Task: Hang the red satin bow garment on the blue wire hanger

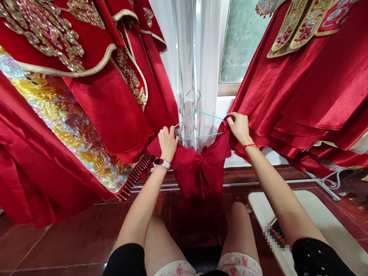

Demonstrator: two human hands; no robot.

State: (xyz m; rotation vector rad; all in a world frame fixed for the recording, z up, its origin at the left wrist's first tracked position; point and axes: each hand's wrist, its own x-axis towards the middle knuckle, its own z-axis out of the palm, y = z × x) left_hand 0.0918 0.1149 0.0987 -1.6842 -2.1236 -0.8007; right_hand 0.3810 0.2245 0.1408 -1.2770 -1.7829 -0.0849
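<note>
A dark red dress (188, 166) with a gathered, bow-like front hangs between my hands on a thin light-blue wire hanger (198, 137). My left hand (168, 142) is closed on the dress's left shoulder, near that end of the hanger. At the opposite shoulder, my right hand (239, 125) pinches the red cloth over the hanger's other end. The hanger's metal hook (198, 95) points up and appears free in front of a white metal stand. Below, the dress's skirt falls in shadow between my knees.
Red embroidered gowns (112, 115) hang close on the left, with more red gowns (287, 99) on the right. A white bench (322, 218) stands at lower right with a blurred item on it. White rack bars (273, 182) run low behind the dress; a window (243, 42) lies beyond.
</note>
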